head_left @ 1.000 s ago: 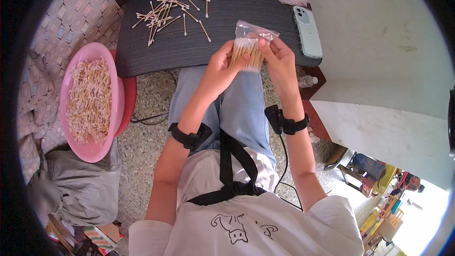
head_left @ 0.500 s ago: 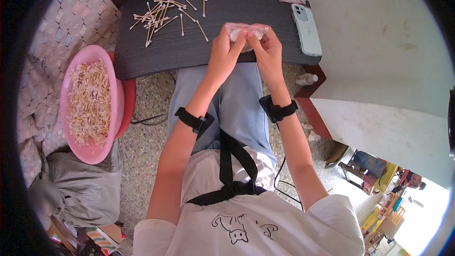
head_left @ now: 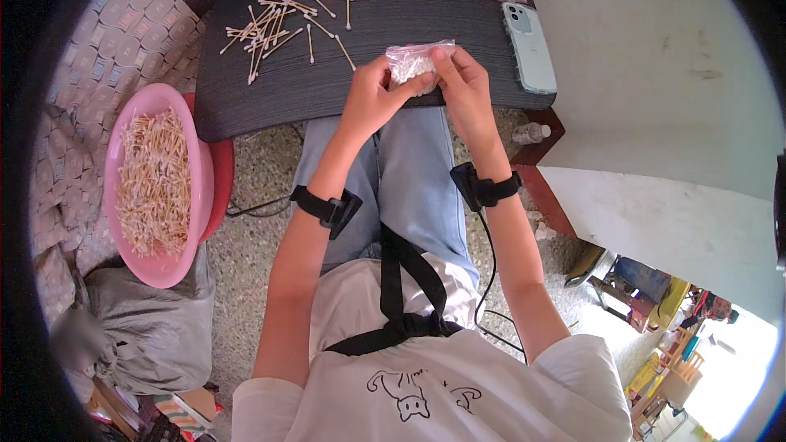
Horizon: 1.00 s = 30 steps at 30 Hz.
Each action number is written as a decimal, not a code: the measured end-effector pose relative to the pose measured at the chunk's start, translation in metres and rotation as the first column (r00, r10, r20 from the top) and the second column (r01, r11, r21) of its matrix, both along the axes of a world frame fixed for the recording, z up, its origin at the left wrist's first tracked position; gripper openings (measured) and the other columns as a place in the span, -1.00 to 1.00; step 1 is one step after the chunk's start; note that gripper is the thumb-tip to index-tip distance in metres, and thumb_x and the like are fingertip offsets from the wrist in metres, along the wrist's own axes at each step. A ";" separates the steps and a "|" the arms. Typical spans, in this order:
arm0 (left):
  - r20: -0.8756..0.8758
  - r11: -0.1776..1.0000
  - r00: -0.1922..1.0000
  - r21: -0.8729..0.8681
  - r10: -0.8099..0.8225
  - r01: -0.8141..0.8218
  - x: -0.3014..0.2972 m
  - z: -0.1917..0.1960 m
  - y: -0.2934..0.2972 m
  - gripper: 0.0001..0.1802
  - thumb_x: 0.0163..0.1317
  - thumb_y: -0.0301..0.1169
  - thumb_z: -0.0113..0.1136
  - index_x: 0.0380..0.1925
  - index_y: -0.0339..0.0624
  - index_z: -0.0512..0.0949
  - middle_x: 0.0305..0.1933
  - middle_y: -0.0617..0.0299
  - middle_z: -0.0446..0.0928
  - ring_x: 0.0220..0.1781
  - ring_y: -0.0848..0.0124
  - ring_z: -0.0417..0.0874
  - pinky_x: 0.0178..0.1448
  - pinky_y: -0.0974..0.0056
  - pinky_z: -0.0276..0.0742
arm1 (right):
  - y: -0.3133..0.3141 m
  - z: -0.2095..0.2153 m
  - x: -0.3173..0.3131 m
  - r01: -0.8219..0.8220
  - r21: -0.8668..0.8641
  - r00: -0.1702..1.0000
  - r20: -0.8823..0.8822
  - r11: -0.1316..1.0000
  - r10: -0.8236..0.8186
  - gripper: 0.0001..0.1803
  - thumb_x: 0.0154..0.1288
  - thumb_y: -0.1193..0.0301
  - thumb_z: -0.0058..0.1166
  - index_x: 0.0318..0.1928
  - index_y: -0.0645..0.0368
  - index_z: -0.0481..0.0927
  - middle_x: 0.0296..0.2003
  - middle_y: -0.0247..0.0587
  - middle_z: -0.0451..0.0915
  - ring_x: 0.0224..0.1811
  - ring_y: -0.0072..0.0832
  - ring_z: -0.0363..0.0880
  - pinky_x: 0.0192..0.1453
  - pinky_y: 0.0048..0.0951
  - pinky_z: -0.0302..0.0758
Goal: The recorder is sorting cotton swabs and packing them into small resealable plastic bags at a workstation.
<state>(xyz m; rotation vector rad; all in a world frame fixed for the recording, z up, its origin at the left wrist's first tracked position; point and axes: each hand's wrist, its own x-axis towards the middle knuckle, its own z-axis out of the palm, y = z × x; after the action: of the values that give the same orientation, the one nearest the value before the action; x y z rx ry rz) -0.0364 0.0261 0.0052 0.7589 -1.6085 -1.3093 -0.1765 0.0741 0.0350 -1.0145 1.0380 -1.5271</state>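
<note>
Scattered cotton swabs [head_left: 274,29] on dark table [head_left: 409,12], speckled floor [head_left: 254,221] below

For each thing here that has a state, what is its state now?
Left hand: gripping the bag.
Right hand: gripping the bag.
Bag: held over the table edge, swabs inside.
Loose swabs: scattered on the table.
Bowl: full of swabs.
Phone: lying flat, back up.

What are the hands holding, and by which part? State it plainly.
Both hands, left hand and right hand, hold a small clear plastic bag of cotton swabs, pinching its left and right sides.
</note>
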 end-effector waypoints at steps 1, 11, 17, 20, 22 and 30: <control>-0.023 0.999 0.999 0.028 -0.025 0.026 0.000 0.002 -0.002 -0.60 0.10 -0.18 0.37 -0.19 -0.24 0.58 -0.47 0.47 0.53 -0.53 0.73 0.33 -0.52 0.50 0.18 | 0.000 0.002 0.000 -0.005 -0.004 1.000 0.002 1.000 0.005 -0.74 0.37 0.28 0.04 -0.12 0.23 0.56 -0.28 -0.41 0.58 -0.22 -0.71 0.46 -0.13 -0.62 0.38; -0.114 0.961 0.987 0.242 -0.110 0.135 0.005 0.010 0.001 -0.61 0.24 -0.18 0.23 -0.14 -0.30 0.53 -0.36 0.36 0.57 -0.39 0.69 0.50 -0.39 0.50 0.38 | -0.001 0.024 -0.006 0.048 -0.171 0.874 -0.469 0.984 -0.124 -0.67 0.25 0.50 0.11 0.03 0.29 0.50 -0.25 -0.31 0.59 -0.23 -0.68 0.49 -0.15 -0.58 0.44; -0.220 0.952 0.973 0.278 -0.070 0.131 0.005 0.023 0.006 -0.55 0.24 -0.18 0.23 -0.01 -0.27 0.47 -0.20 0.29 0.57 -0.27 0.60 0.56 -0.21 0.46 0.48 | 0.003 0.012 -0.007 -0.056 0.002 0.935 -0.351 0.998 0.053 -0.69 0.25 0.46 0.15 -0.03 0.33 0.49 -0.27 -0.31 0.59 -0.25 -0.71 0.48 -0.17 -0.61 0.45; -0.238 0.982 0.962 0.101 -0.135 0.163 0.008 0.019 0.006 -0.52 0.20 -0.22 0.28 0.02 -0.25 0.43 -0.16 0.24 0.58 -0.24 0.53 0.61 -0.17 0.38 0.52 | 0.005 0.009 -0.004 -0.018 -0.040 0.948 -0.318 0.999 0.004 -0.71 0.26 0.45 0.16 -0.06 0.33 0.49 -0.28 -0.31 0.59 -0.25 -0.70 0.48 -0.17 -0.61 0.45; -0.095 0.991 0.987 0.005 -0.129 0.130 0.014 0.016 0.000 -0.50 0.16 -0.24 0.31 0.03 -0.25 0.42 -0.17 0.20 0.59 -0.25 0.48 0.63 -0.17 0.35 0.53 | 0.004 0.004 -0.006 0.012 -0.062 0.929 -0.367 0.998 -0.034 -0.72 0.26 0.45 0.15 -0.06 0.31 0.49 -0.28 -0.30 0.59 -0.22 -0.68 0.50 -0.14 -0.59 0.46; 0.314 0.979 0.948 -0.170 -0.056 0.114 0.020 0.023 -0.002 -0.39 0.11 -0.25 0.34 0.11 -0.25 0.34 -0.18 0.01 0.58 -0.25 0.23 0.67 -0.16 0.21 0.53 | 0.008 0.011 0.004 0.085 -0.127 0.940 -0.320 0.988 -0.121 -0.66 0.26 0.44 0.16 0.01 0.27 0.46 -0.25 -0.28 0.59 -0.17 -0.62 0.53 -0.11 -0.57 0.49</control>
<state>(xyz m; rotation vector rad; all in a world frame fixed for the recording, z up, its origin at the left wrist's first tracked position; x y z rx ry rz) -0.0168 0.0240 0.0285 0.8139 -2.0027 -1.1187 -0.1729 0.0818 0.0460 -1.3433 1.2636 -1.5467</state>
